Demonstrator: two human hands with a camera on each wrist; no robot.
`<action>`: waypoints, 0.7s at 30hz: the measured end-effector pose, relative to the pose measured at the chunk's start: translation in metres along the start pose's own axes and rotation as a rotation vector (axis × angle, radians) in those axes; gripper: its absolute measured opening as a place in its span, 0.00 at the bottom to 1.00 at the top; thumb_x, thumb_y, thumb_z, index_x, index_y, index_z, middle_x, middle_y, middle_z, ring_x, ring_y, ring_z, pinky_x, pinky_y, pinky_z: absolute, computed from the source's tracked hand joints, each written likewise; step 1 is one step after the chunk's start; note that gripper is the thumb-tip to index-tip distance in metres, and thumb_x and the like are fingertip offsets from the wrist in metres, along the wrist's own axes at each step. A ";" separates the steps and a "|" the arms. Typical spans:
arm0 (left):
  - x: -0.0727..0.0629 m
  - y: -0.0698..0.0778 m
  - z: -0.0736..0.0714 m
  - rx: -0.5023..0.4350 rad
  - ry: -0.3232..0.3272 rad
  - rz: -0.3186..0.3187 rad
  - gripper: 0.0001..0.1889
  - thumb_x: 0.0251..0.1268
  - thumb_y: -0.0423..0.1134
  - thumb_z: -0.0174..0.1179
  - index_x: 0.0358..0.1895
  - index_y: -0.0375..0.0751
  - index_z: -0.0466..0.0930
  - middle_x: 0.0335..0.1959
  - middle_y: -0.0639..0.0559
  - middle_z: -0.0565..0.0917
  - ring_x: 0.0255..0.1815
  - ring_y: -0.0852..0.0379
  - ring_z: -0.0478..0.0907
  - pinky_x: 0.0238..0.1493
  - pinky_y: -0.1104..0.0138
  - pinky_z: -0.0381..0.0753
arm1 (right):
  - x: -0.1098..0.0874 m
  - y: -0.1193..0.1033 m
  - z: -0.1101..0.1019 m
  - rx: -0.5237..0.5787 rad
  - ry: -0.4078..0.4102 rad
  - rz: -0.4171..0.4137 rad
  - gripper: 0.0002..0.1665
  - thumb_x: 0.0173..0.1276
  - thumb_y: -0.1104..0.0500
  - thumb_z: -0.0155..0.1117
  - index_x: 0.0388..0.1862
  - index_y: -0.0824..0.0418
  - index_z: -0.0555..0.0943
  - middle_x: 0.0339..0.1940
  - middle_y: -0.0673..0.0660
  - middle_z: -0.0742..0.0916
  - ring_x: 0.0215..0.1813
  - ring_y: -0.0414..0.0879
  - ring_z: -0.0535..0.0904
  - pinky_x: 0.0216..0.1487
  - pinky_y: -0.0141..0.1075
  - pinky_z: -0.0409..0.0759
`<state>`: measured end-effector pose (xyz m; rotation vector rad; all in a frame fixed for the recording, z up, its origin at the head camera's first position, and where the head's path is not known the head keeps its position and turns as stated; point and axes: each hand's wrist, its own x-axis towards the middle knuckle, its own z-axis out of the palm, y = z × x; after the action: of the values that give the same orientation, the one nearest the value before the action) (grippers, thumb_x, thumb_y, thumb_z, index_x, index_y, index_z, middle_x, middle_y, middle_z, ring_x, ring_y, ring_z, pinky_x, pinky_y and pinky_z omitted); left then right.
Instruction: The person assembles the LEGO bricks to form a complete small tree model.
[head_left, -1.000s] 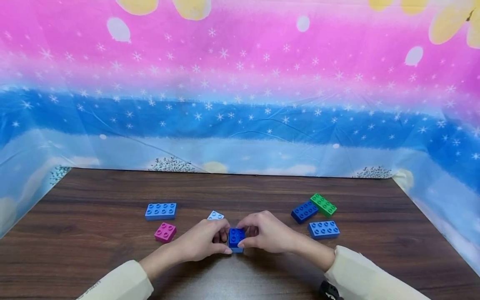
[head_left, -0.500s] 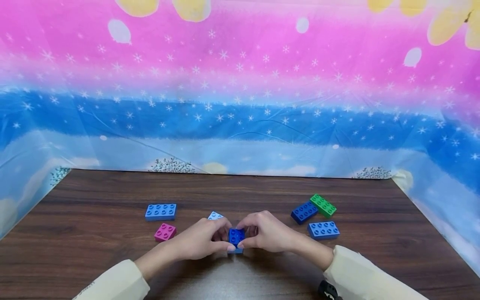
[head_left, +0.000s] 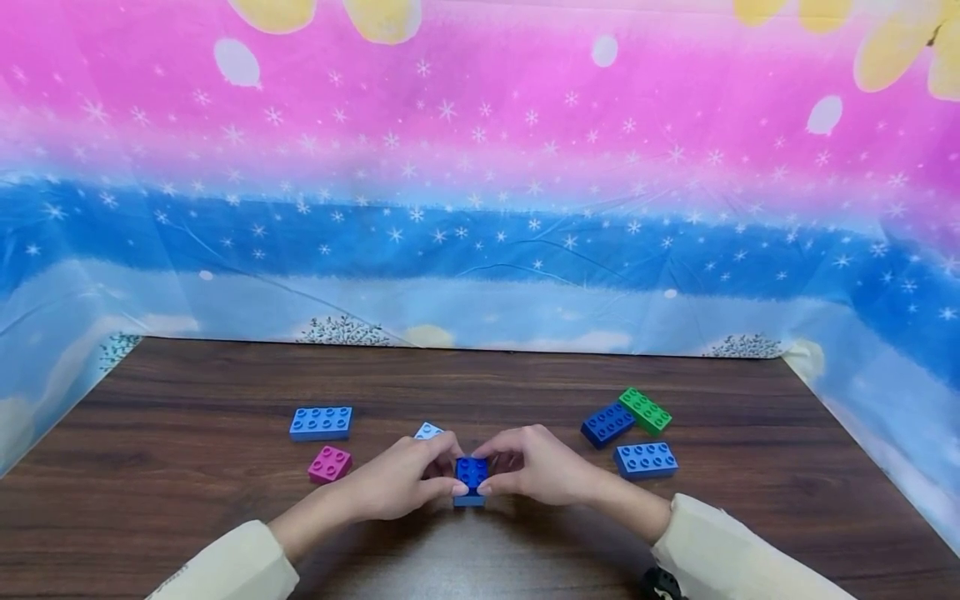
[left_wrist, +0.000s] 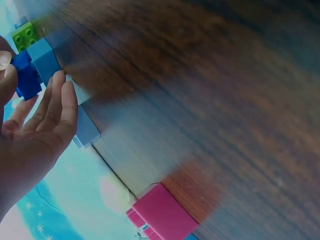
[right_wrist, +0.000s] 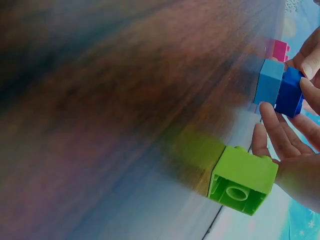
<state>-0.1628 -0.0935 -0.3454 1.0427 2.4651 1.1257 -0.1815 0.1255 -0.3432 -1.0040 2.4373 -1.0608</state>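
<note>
A dark blue square brick (head_left: 471, 472) sits on top of a lighter blue brick (head_left: 468, 500) on the wooden table (head_left: 480, 383), near the front middle. My left hand (head_left: 448, 472) pinches the dark blue brick from the left and my right hand (head_left: 488, 472) pinches it from the right. In the left wrist view the dark blue brick (left_wrist: 25, 76) and the lighter blue brick (left_wrist: 45, 59) lie past the straight fingers (left_wrist: 59, 107). The right wrist view has the same pair, dark blue brick (right_wrist: 290, 93) against lighter blue brick (right_wrist: 270, 82), between the fingertips (right_wrist: 267, 117).
Left of my hands lie a light blue long brick (head_left: 321, 422), a pink square brick (head_left: 330, 464) and a pale blue small brick (head_left: 427, 431). To the right lie a dark blue long brick (head_left: 608, 423), a green long brick (head_left: 646, 410) and a blue long brick (head_left: 646, 459). A patterned plastic sheet (head_left: 480, 208) walls the table.
Both hands stay on the stacked bricks in the same spot; only the fingers have shifted slightly.
</note>
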 end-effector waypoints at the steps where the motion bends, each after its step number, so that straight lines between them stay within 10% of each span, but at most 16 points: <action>1: 0.000 0.000 0.000 0.002 0.001 -0.001 0.08 0.65 0.41 0.55 0.40 0.43 0.70 0.30 0.58 0.79 0.30 0.65 0.75 0.32 0.71 0.74 | 0.000 0.000 0.000 0.007 -0.005 0.006 0.17 0.58 0.57 0.67 0.46 0.61 0.80 0.36 0.49 0.84 0.36 0.36 0.78 0.39 0.30 0.76; 21: -0.001 0.000 0.000 -0.015 0.019 0.021 0.08 0.63 0.40 0.57 0.38 0.40 0.69 0.29 0.57 0.77 0.29 0.64 0.73 0.30 0.71 0.74 | -0.001 0.006 -0.001 0.158 -0.050 -0.017 0.10 0.61 0.61 0.64 0.40 0.61 0.76 0.35 0.52 0.83 0.37 0.41 0.80 0.41 0.32 0.77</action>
<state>-0.1617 -0.0942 -0.3456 1.0610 2.4623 1.1639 -0.1844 0.1300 -0.3471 -0.9894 2.2688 -1.1983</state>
